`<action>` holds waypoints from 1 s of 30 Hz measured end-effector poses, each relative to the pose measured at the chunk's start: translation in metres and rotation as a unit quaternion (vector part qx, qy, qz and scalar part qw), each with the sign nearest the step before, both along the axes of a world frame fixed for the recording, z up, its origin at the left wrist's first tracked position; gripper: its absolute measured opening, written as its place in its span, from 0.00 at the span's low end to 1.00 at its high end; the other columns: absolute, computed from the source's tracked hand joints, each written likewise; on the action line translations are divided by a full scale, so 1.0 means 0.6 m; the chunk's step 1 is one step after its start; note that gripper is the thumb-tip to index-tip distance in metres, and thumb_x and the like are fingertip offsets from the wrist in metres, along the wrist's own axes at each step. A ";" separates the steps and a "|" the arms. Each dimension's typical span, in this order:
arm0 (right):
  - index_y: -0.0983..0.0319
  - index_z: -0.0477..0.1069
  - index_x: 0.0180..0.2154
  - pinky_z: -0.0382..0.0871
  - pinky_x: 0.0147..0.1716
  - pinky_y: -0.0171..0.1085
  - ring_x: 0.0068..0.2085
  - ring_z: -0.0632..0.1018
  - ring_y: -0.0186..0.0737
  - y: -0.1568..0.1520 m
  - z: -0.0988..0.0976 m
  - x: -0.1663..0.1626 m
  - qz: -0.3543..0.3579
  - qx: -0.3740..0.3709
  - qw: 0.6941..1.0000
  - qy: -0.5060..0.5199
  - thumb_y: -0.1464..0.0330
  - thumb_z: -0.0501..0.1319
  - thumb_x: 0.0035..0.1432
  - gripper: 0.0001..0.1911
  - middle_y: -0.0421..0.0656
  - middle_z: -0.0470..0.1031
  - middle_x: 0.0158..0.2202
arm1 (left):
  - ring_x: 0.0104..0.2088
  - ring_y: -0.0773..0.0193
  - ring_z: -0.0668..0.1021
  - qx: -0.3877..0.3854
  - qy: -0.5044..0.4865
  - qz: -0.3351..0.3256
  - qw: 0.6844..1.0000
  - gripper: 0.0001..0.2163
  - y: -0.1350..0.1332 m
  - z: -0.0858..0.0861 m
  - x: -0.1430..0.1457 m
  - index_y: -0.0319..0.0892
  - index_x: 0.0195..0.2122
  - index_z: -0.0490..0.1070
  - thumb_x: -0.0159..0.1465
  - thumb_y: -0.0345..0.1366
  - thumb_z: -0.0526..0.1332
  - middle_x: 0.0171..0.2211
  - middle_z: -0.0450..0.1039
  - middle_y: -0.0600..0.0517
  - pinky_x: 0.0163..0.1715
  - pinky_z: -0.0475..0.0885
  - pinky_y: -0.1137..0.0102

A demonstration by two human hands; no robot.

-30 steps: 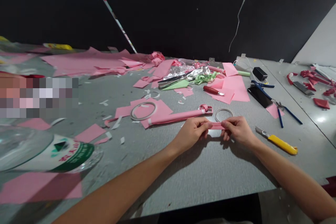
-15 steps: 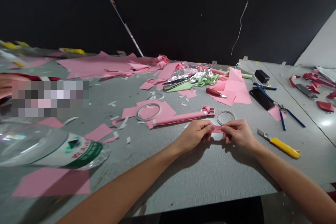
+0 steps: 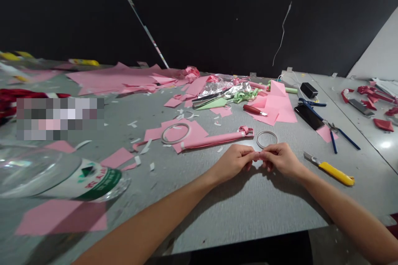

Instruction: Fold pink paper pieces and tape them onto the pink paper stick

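Observation:
My left hand (image 3: 238, 159) and my right hand (image 3: 280, 159) meet above the grey table, thumbs and fingertips pinched together. Between them is a small pink paper strip, now almost wholly hidden by the fingers. Just behind the fingertips lies a silvery ring (image 3: 266, 139). A rolled pink paper tube (image 3: 214, 139), with white tape and a curled paper end, rests to the left of it. Farther left, a second, wider ring (image 3: 175, 133) lies on flat pink paper (image 3: 199, 129). A yellow utility knife (image 3: 336, 173) with its blade out is to the right of my right hand.
A large clear bottle (image 3: 102, 180) lies on its side at left. Behind are a red-handled knife (image 3: 253, 110), foil (image 3: 239, 87), scissors (image 3: 214, 98) and pink sheets (image 3: 281, 105). Blue-handled pliers (image 3: 343, 136), a black phone (image 3: 309, 116) and a black box (image 3: 309, 90) lie at right.
My hands have come closer together, fingertips now touching. The pink strip that showed between them is now covered by the fingers. The view has shifted slightly.

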State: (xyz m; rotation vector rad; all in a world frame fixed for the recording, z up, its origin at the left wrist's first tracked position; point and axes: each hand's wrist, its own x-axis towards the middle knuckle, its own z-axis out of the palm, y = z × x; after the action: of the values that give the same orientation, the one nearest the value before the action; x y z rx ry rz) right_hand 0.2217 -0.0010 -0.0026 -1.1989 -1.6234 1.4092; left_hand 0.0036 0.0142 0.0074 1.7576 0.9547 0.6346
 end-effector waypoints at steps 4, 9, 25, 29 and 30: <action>0.64 0.79 0.30 0.65 0.19 0.33 0.19 0.74 0.33 0.008 0.001 0.013 0.006 -0.025 1.000 -0.011 0.50 0.69 0.62 0.23 0.44 0.79 0.24 | 0.23 0.65 0.70 0.004 0.009 0.012 1.000 0.20 0.008 0.001 -0.011 0.41 0.23 0.72 0.69 0.47 0.60 0.19 0.71 0.54 0.29 0.61 0.69; 0.64 0.78 0.31 0.69 0.20 0.33 0.21 0.77 0.34 0.015 0.004 0.027 0.035 -0.045 0.998 -0.004 0.49 0.70 0.61 0.23 0.45 0.81 0.25 | 0.22 0.65 0.69 -0.007 0.001 0.003 1.000 0.19 0.011 0.004 -0.015 0.41 0.25 0.74 0.68 0.48 0.60 0.19 0.72 0.54 0.28 0.61 0.69; 0.62 0.76 0.26 0.69 0.20 0.33 0.20 0.76 0.35 0.043 0.033 0.079 -0.021 -0.020 0.998 -0.056 0.51 0.71 0.57 0.21 0.42 0.77 0.21 | 0.22 0.64 0.70 0.001 -0.014 0.078 0.997 0.21 0.057 -0.003 -0.064 0.43 0.24 0.69 0.69 0.51 0.58 0.20 0.71 0.54 0.28 0.63 0.69; 0.62 0.77 0.27 0.69 0.20 0.33 0.20 0.76 0.35 0.047 0.036 0.087 -0.028 0.001 0.999 -0.046 0.50 0.70 0.58 0.21 0.43 0.79 0.23 | 0.26 0.63 0.71 0.077 -0.050 0.160 0.983 0.19 0.060 0.006 -0.069 0.43 0.26 0.71 0.71 0.49 0.58 0.23 0.71 0.54 0.30 0.65 0.68; 0.62 0.77 0.28 0.69 0.21 0.33 0.21 0.76 0.35 0.044 0.034 0.082 -0.017 -0.001 0.999 -0.045 0.51 0.70 0.59 0.21 0.43 0.78 0.23 | 0.28 0.62 0.72 0.096 -0.049 0.161 0.981 0.18 0.053 0.008 -0.062 0.43 0.30 0.74 0.71 0.49 0.59 0.26 0.73 0.53 0.32 0.66 0.68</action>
State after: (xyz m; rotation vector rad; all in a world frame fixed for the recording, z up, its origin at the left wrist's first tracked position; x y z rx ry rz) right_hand 0.2709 0.0254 0.0176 -1.3011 -1.6547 1.3539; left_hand -0.0338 0.0459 0.0124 1.7339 1.1513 1.0403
